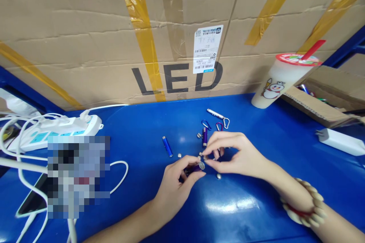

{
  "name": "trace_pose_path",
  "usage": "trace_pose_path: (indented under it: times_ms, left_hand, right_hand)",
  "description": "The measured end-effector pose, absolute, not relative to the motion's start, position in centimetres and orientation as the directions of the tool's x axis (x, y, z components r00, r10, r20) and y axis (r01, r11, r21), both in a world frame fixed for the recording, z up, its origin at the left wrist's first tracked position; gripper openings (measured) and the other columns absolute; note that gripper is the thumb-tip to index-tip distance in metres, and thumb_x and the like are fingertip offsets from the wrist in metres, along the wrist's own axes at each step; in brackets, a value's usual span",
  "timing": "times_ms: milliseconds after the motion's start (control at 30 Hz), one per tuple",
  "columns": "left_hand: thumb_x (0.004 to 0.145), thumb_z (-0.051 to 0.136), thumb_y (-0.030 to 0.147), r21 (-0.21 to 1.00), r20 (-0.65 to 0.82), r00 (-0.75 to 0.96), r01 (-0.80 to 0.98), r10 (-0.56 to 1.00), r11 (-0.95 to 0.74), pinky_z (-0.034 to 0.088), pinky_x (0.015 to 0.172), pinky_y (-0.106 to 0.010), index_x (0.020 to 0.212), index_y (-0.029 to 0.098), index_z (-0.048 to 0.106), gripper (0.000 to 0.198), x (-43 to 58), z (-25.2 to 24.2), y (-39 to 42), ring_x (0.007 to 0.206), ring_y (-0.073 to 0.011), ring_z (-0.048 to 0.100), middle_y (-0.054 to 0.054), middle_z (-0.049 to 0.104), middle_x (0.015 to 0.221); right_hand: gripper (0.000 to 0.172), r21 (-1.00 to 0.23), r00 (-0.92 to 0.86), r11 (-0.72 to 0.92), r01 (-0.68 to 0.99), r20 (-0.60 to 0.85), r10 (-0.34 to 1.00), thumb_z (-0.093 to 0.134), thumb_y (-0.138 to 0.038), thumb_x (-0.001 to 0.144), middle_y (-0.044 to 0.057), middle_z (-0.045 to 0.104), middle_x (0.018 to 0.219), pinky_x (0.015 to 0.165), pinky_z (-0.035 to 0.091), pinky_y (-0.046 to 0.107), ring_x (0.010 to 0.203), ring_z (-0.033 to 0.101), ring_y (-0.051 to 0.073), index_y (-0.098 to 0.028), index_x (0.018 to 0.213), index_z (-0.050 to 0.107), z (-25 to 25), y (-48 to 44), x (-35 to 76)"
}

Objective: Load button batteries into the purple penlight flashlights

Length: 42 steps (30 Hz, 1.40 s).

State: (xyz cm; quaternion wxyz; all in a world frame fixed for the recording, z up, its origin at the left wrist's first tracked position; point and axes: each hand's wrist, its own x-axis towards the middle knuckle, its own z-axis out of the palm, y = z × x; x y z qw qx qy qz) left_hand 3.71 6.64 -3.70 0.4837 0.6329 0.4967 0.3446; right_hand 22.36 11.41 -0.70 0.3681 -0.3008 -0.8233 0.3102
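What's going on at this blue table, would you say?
A person's left hand holds a purple tube, its round end turned toward the right hand. The right fingertips are bunched close to it; what they pinch is too small to tell. Small metal pieces lie nearby, and a blue tube and a silver tube lie farther back.

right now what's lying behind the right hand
Beyond the right hand lie a silver tube, a purple tube, a blue clip and a reddish-purple clip. Anything directly behind the palm and fingers is covered, so I can't tell what's there.
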Motion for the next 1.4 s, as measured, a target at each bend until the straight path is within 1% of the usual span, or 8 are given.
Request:
trace_pose_path:
  times_ms: [367, 567, 633, 767, 967, 1167, 1300, 1400]
  left_hand:
    - [0.080, 0.054, 0.027, 0.953, -0.086, 0.297, 0.303, 0.951, -0.008, 0.037, 0.048, -0.017, 0.088, 0.017, 0.060, 0.014, 3.8, -3.6, 6.6, 0.055, -0.0080, 0.050, 0.001, 0.060, 0.069]
    - [0.089, 0.042, 0.035, 0.978, -0.034, 0.248, 0.206, 0.968, -0.019, 0.040, 0.052, -0.017, 0.092, 0.017, 0.052, 0.020, 3.4, -3.4, 6.6, 0.063, -0.0090, 0.054, 0.000, 0.060, 0.072]
    - [0.091, 0.040, 0.036, 0.980, -0.027, 0.238, 0.200, 0.971, -0.022, 0.040, 0.053, -0.018, 0.093, 0.018, 0.051, 0.022, 3.4, -3.4, 6.6, 0.065, -0.0090, 0.054, 0.000, 0.060, 0.073]
    - [0.088, 0.046, 0.034, 0.967, -0.008, 0.199, 0.252, 0.980, -0.044, 0.041, 0.053, -0.018, 0.089, 0.018, 0.053, 0.018, 3.3, -3.3, 6.8, 0.071, -0.0104, 0.055, -0.001, 0.061, 0.081]
    - [0.084, 0.051, 0.029, 0.953, 0.060, 0.185, 0.283, 0.981, -0.112, 0.044, 0.057, -0.018, 0.085, 0.018, 0.057, 0.012, 3.2, -3.6, 7.1, 0.067, -0.0088, 0.053, 0.000, 0.061, 0.084]
    - [0.084, 0.050, 0.026, 0.943, 0.084, 0.196, 0.301, 0.977, -0.141, 0.044, 0.054, -0.018, 0.086, 0.017, 0.057, 0.011, 2.9, -4.1, 7.8, 0.067, -0.0094, 0.053, -0.001, 0.059, 0.087]
    - [0.085, 0.049, 0.026, 0.935, 0.111, 0.213, 0.309, 0.971, -0.174, 0.045, 0.055, -0.017, 0.086, 0.018, 0.058, 0.012, 2.8, -4.1, 8.0, 0.067, -0.0090, 0.053, -0.001, 0.058, 0.087]
    - [0.086, 0.050, 0.023, 0.925, 0.145, 0.236, 0.313, 0.961, -0.216, 0.045, 0.055, -0.016, 0.086, 0.019, 0.061, 0.011, 2.8, -4.0, 8.0, 0.066, -0.0079, 0.053, 0.000, 0.059, 0.087]
  right_hand:
    - [0.016, -0.722, -0.587, 0.681, 0.122, 0.502, 0.636, 0.068, -0.016, 0.075, 0.005, 0.064, 0.083, 0.064, 0.052, 0.020, 0.074, 0.061, 0.010, -0.015, 0.090, 0.070, -0.4, 10.7, 22.3]
    - [0.011, -0.605, -0.353, 0.674, 0.423, 0.575, 0.738, 0.062, -0.020, 0.080, 0.002, 0.063, 0.074, 0.051, 0.046, 0.019, 0.058, 0.056, 0.008, -0.017, 0.089, 0.068, 0.1, 11.8, 23.9]
    - [0.015, -0.489, -0.391, 0.645, 0.587, 0.527, 0.755, 0.061, -0.027, 0.081, 0.002, 0.064, 0.077, 0.053, 0.045, 0.020, 0.059, 0.056, 0.009, -0.020, 0.092, 0.068, -0.1, 12.6, 25.1]
    - [0.017, -0.304, -0.511, 0.555, 0.774, 0.219, 0.832, 0.057, -0.036, 0.083, 0.000, 0.067, 0.084, 0.056, 0.043, 0.023, 0.068, 0.061, 0.012, -0.025, 0.085, 0.070, -0.4, 13.8, 27.0]
    - [0.015, -0.385, -0.569, 0.559, 0.734, 0.100, 0.816, 0.060, -0.039, 0.081, -0.002, 0.065, 0.085, 0.056, 0.042, 0.021, 0.068, 0.060, 0.011, -0.028, 0.084, 0.070, -0.3, 13.5, 27.2]
    - [0.008, -0.393, -0.599, 0.550, 0.737, -0.002, 0.801, 0.064, -0.027, 0.079, -0.001, 0.065, 0.090, 0.065, 0.046, 0.022, 0.080, 0.062, 0.014, -0.027, 0.084, 0.070, -0.7, 13.7, 27.3]
    - [0.010, -0.371, -0.625, 0.601, 0.708, 0.067, 0.777, 0.062, -0.027, 0.080, 0.001, 0.064, 0.093, 0.069, 0.048, 0.024, 0.085, 0.062, 0.015, -0.026, 0.086, 0.070, -1.0, 13.9, 27.3]
    - [0.017, -0.374, -0.617, 0.672, 0.639, 0.274, 0.738, 0.055, -0.028, 0.086, 0.002, 0.063, 0.096, 0.075, 0.048, 0.026, 0.086, 0.061, 0.014, -0.025, 0.097, 0.067, -0.7, 13.5, 26.5]
